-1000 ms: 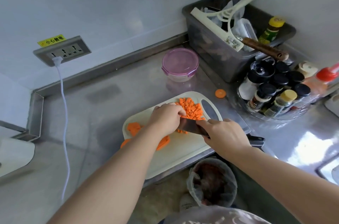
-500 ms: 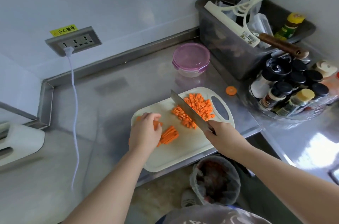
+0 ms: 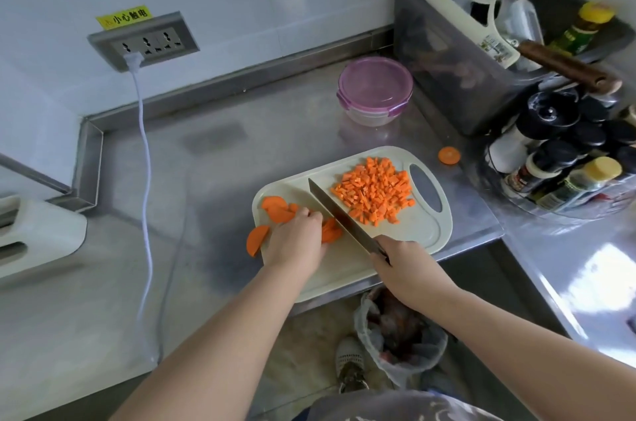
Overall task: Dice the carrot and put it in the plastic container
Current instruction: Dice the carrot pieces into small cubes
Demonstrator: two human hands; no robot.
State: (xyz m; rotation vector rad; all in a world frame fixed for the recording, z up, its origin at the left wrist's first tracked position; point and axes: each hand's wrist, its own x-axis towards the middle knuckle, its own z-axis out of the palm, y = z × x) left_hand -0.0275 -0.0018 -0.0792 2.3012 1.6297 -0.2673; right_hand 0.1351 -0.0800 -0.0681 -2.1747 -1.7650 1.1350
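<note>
Left fingers (image 3: 309, 215) are curled down over a small stack of carrot slices (image 3: 332, 231), pinning them to the cutting board (image 3: 425, 234). I see only the stack's orange edge poking out on the knife side. The left hand (image 3: 296, 239) sits at the board's left end.

Right fingers (image 3: 382, 246) are wrapped tight round the knife handle, which the right hand (image 3: 404, 267) hides almost entirely. The knife (image 3: 339, 212) blade runs diagonally away from me, just beside the left knuckles and down at the stack. I cannot tell whether it is into the carrot.

Right of the blade is the diced carrot (image 3: 375, 191): a loose heap of small bright-orange cubes, fairly even, reaching the board's handle hole. Left of the hand, several uncut half-moon pieces (image 3: 275, 208) overlap on the board, with one more hanging over its left edge. One round carrot disc (image 3: 449, 155) lies alone on the steel worktop (image 3: 223, 179), just past the board's far right corner.

The plastic container (image 3: 375, 90) stands farther back, well apart from the board. It is a clear bowl with a purple lid on. A grey bin (image 3: 447, 76) stands just beside it.
</note>
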